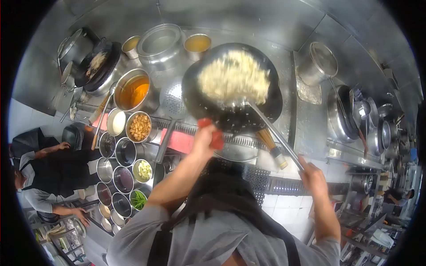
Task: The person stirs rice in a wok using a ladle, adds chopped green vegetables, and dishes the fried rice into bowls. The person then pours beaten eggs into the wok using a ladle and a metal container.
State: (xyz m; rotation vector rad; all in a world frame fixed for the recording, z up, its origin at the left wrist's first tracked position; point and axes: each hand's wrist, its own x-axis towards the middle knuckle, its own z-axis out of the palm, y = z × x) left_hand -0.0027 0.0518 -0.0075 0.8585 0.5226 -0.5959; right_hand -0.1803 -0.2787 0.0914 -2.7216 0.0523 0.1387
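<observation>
Left hand [205, 141] closed around red cloth [216, 138] at the near side of the wok [191, 104], right hand [313, 178], forearm raised, grips the ladle [277, 132], food [235, 77] beyond both grips.

Your bare left hand [205, 139] was closed in front of your body, with its bare forearm [174, 177] slanting forward and inward from a short grey fabric sleeve [135, 228]. Its fingers seemed curled inward, though blur softened their outline. Your bare right hand [313, 178] gripped firmly, farther out to the side and nearer your torso, its elbow bent and its wrist turned slightly inward.
</observation>
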